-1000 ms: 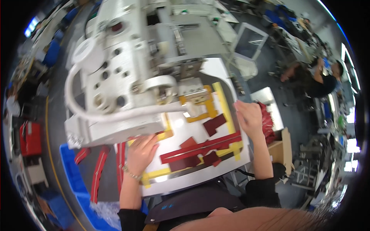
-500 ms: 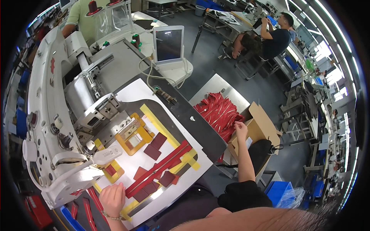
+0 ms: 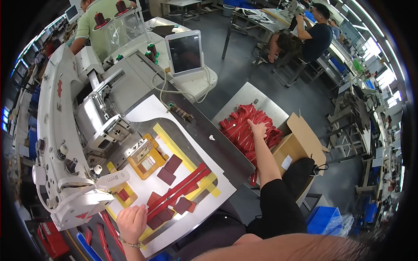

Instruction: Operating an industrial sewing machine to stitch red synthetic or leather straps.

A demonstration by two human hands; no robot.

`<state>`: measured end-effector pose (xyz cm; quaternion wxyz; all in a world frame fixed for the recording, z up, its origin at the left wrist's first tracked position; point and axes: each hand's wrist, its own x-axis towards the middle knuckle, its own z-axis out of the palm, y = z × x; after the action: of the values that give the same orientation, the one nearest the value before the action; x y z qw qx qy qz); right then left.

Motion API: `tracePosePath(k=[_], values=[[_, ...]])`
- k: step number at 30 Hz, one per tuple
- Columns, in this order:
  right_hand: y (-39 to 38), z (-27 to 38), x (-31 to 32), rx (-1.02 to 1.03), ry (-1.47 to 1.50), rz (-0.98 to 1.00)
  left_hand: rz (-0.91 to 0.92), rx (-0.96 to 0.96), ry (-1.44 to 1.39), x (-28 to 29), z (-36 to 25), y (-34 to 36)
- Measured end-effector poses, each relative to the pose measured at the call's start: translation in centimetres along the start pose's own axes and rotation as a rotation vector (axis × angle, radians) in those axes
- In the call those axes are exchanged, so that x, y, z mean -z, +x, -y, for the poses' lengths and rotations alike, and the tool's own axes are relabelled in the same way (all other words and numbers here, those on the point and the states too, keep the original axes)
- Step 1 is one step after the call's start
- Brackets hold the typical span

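Zippers with red fabric tape (image 3: 239, 134) lie in a tangled heap on a grey metal side table (image 3: 249, 92), to the right of the sewing station. The person's right hand (image 3: 258, 129) is over the heap, its index finger reaching out and the other fingers partly curled; whether the fingertips have hold of a strip, one cannot tell.

The left hand (image 3: 132, 222), with a beaded bracelet (image 3: 129, 244) at its wrist, is at the lower left corner of the work area. Its fingers are bent and close together, just beside the near end of a long, straight red zipper (image 3: 179, 190); whether they pinch anything is hidden. This zipper runs diagonally across a broad white sheet (image 3: 150, 106), and several small dark-red rectangular patches (image 3: 183, 205) lie along it, some partly under it. Two more maroon rectangles (image 3: 170, 168), side by side, lie next to a yellow clamp frame (image 3: 153, 167) under the metal head plate. Pale yellow tape (image 3: 176, 145) lines the edges of the work area.

A large white sewing machine (image 3: 54, 113) stands at the left, and behind the work area a grey-framed dark screen (image 3: 185, 53) tilts upward. Past the heap stands an open brown cardboard box (image 3: 305, 135), with a black bag (image 3: 298, 172) against it. Beyond, a person in a dark shirt (image 3: 318, 41) sits at another bench, and a person in a pale green shirt (image 3: 99, 30) is behind the machine.
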<state>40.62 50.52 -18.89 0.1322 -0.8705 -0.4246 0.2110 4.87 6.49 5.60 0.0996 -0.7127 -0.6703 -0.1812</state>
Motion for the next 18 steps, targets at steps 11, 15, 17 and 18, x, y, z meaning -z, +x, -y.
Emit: tracePosePath(k=[11,15,17,18], values=[[5.9,-0.9,-4.3,0.051,0.354,-0.021,-0.058,-0.051,-0.026,-0.6,-1.3,1.6],[11.5,-5.6,-2.4,0.114,0.631,-0.145,-0.092,-0.067,-0.094,-1.4,-0.7,1.6],[6.0,-2.4,-1.6,-0.054,0.820,0.347,-0.066,-0.008,-0.020,-0.3,-0.8,0.0],[5.3,-2.6,0.8,-0.042,0.909,0.480,-0.079,-0.014,-0.022,-0.3,-0.9,-0.1]])
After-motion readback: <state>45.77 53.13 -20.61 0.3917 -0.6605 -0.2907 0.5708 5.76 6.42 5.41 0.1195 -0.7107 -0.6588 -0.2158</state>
